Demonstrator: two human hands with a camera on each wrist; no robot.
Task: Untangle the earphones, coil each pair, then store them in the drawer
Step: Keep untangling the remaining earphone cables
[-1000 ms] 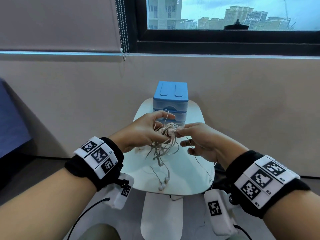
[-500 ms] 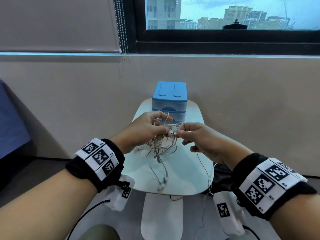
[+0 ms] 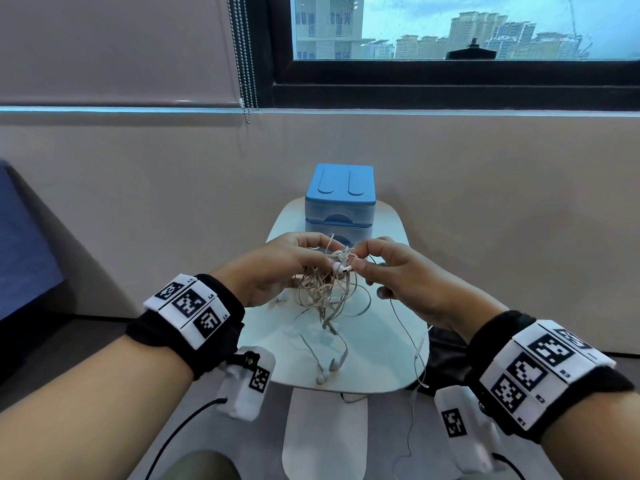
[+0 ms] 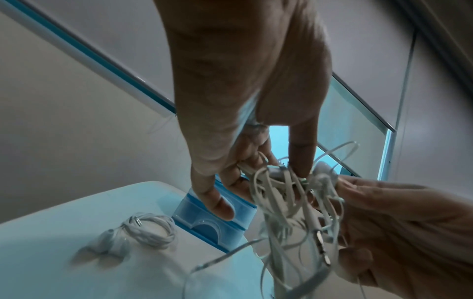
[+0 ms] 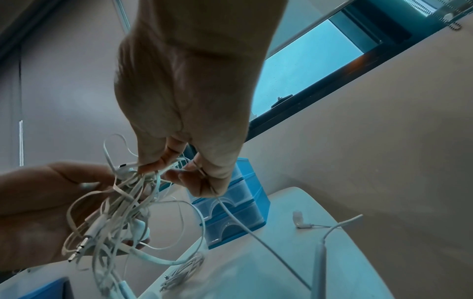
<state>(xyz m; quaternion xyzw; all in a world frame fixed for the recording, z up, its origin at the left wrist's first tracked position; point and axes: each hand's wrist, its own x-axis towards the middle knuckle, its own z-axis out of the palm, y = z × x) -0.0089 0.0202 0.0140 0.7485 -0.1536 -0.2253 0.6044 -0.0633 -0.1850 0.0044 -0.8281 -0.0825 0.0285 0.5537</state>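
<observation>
— What is being carried by the white table (image 3: 388, 344)?

— A blue drawer unit (image 3: 340, 202) is being supported at its far end. A coiled pair of earphones (image 4: 148, 228) is lying beside it. Loose earbuds (image 3: 327, 370) are resting near the front edge.

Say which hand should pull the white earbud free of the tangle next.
Right. The right hand already pinches the white earbud, while the left hand grips the tangle, likely steadying it.

White and beige earphones (image 3: 329, 289), blue drawer unit (image 3: 340, 199), white table (image 3: 381, 348).
</observation>
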